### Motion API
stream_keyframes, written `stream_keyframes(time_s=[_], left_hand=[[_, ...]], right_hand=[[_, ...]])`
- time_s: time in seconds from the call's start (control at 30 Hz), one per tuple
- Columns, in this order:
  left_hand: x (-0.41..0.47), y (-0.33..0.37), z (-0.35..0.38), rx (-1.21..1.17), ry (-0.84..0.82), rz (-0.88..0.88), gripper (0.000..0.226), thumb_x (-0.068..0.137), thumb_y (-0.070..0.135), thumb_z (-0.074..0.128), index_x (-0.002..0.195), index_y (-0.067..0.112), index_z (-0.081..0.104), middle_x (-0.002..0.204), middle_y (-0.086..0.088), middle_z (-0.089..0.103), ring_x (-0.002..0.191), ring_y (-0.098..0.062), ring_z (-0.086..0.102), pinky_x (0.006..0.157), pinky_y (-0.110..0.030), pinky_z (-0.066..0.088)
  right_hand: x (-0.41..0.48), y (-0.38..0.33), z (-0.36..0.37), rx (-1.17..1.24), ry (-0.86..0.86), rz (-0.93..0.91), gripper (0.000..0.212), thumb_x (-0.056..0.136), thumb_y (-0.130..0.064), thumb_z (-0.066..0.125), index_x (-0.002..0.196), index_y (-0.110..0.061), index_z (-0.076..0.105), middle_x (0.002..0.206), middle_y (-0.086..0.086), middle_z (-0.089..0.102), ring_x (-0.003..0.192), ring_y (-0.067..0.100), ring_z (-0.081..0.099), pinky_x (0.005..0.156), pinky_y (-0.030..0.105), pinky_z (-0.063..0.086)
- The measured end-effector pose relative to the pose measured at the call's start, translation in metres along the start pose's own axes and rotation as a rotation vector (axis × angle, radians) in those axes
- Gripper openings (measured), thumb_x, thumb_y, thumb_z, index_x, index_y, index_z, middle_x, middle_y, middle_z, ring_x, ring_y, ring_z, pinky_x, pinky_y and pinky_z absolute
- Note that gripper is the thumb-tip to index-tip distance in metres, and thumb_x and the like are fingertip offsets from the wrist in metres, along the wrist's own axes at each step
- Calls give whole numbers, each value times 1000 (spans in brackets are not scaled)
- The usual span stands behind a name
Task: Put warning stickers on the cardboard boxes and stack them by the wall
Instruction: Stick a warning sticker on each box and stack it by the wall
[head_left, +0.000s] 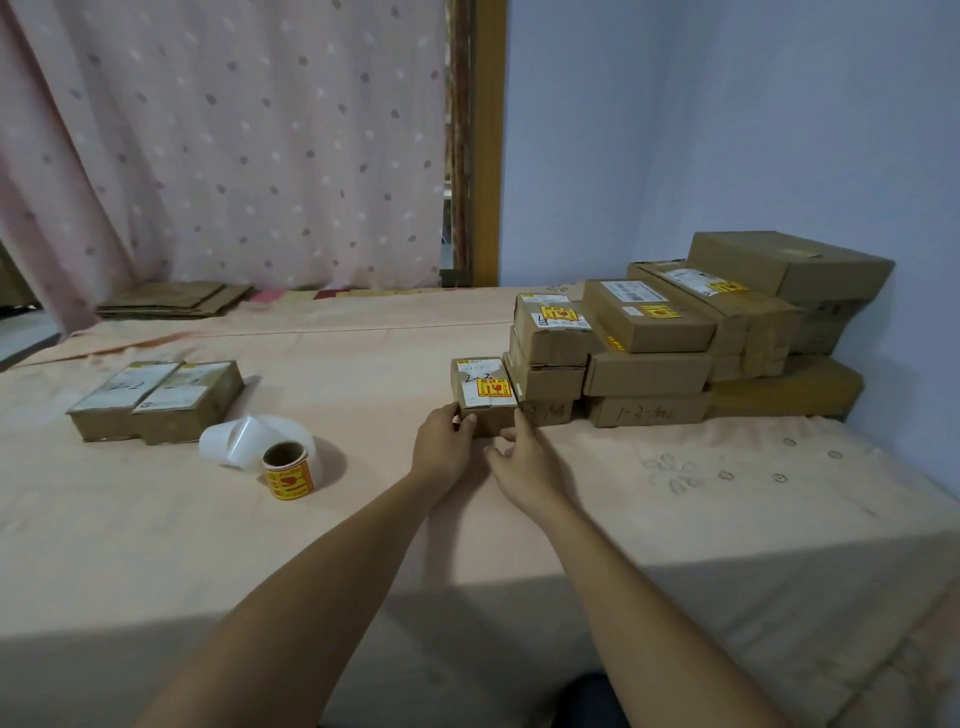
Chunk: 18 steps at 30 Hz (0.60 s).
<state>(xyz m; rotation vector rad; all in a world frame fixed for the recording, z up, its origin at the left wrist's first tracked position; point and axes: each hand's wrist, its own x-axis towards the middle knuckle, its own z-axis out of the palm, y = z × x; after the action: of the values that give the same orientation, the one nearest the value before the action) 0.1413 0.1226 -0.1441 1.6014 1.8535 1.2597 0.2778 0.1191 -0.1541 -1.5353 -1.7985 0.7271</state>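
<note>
A small cardboard box (480, 387) with a white label and a yellow-red warning sticker on top sits on the bed, touching the left end of the stack of boxes (649, 343) by the blue wall. My left hand (444, 441) holds its near left corner, thumb and fingers curled round the edge. My right hand (524, 462) rests against the box's near right side with fingers loosely bent. The sticker roll (287, 470) stands on the sheet to the left, its white backing strip trailing behind. Two flat boxes (156, 400) without yellow stickers lie at the left.
The peach bed sheet (675, 493) covers the whole work surface. Flattened cardboard (176, 299) lies at the back left under a pink dotted curtain (223, 145). A wooden door frame (488, 140) stands beside the blue wall (727, 130).
</note>
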Motion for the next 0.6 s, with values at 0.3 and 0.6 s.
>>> stream_keyframes(time_s=[0.3, 0.6], left_hand=[[-14, 6, -8, -14, -22, -48, 36, 93, 10, 56, 129, 10, 58, 127, -9, 63, 109, -25, 61, 84, -27, 43], [-26, 25, -78, 82, 8, 29, 39, 96, 19, 57, 134, 14, 58, 134, -2, 59, 117, -19, 56, 98, -28, 44]], right_hand=[[-10, -6, -4, -79, 28, -23, 56, 95, -41, 57, 147, -25, 45, 131, -11, 64, 121, 18, 60, 103, 39, 48], [-28, -54, 0, -255, 5, -148, 36, 97, -28, 53, 132, -28, 63, 132, -3, 67, 122, 27, 59, 92, 35, 50]])
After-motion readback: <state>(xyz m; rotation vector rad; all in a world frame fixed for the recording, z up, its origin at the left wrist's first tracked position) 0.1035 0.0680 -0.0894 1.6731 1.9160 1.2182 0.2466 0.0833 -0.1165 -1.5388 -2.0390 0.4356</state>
